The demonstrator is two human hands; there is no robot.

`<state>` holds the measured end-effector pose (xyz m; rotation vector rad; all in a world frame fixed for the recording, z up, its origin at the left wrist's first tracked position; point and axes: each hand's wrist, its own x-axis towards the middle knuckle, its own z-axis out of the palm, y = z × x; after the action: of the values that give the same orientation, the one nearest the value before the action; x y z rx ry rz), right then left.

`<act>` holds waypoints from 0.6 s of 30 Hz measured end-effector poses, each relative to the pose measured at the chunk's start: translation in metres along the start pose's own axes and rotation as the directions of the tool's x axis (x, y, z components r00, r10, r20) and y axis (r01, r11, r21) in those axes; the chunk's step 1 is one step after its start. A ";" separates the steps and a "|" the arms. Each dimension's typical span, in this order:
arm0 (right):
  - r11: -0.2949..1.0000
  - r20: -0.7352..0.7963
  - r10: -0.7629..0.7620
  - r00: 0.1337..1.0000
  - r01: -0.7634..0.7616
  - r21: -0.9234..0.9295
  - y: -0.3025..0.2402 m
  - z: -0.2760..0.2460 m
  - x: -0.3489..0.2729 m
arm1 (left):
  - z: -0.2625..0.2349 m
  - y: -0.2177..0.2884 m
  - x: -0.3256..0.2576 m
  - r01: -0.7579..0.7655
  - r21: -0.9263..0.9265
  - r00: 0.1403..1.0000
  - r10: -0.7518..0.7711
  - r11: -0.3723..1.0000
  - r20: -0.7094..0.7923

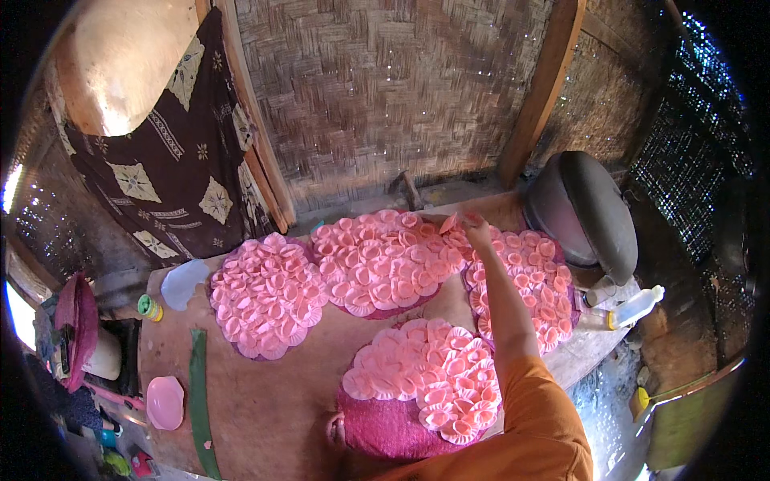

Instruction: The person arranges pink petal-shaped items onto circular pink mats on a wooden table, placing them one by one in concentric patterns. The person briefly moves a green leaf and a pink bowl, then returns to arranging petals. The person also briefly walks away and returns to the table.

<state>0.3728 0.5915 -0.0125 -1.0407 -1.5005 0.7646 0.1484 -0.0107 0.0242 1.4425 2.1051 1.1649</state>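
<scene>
My right arm stretches over the table, and my right hand (476, 230) is at the far side, between two heaps of pink pieces. Its fingers are closed and slightly blurred, with a pink fluted cup-shaped piece (449, 224) at their tips. Near me, my left hand (336, 429) is in shadow with curled fingers at the left edge of a round magenta tray (385, 425). Overlapping pink cups (425, 361) cover the far and right part of this tray, while its near left part is bare. My orange sleeve hides some of its right side.
Similar pink heaps lie at the left (269, 297), the far middle (377, 260) and the right (533, 280). A large dark pot (577, 212) and a clear bottle (638, 306) stand at right. At left are a pink plate (165, 402), green strip (198, 401) and small jar (150, 308).
</scene>
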 end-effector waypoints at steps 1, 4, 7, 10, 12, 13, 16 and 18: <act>0.993 0.046 0.014 0.999 -0.008 -0.121 -0.002 -0.002 -0.001 | -0.001 0.001 -0.001 0.000 0.002 1.000 0.000 1.000 0.001; 0.915 0.058 -0.001 0.998 0.024 -0.402 -0.014 0.000 0.000 | -0.001 0.001 0.003 0.053 0.031 0.995 -0.056 0.998 0.079; 0.897 0.043 0.105 0.994 -0.076 -0.436 -0.027 0.011 -0.002 | 0.001 0.000 0.004 0.024 -0.007 0.999 -0.024 1.000 0.021; 0.703 0.073 0.060 0.996 0.009 -0.711 -0.044 0.029 -0.010 | 0.003 -0.001 0.007 0.038 -0.002 0.999 -0.038 0.999 0.020; 0.572 0.101 -0.005 0.995 0.086 -0.816 -0.058 0.040 -0.009 | 0.003 -0.001 0.008 0.044 0.000 0.999 -0.044 0.999 0.021; 0.582 0.105 -0.017 0.994 0.095 -0.808 -0.064 0.043 -0.008 | 0.003 0.000 0.008 0.048 0.000 0.999 -0.048 0.999 0.022; 0.640 0.139 0.119 0.983 0.031 -0.767 -0.075 0.045 -0.001 | 0.002 0.000 0.008 0.056 0.007 0.998 -0.056 0.998 0.030; 0.631 0.203 0.176 0.963 0.047 -0.774 -0.071 0.042 0.005 | 0.002 -0.001 0.008 0.065 0.007 0.997 -0.065 0.998 0.036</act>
<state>0.3175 0.5706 0.0453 -1.6927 -2.1162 0.2634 0.1457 -0.0031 0.0242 1.3770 2.1159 1.1009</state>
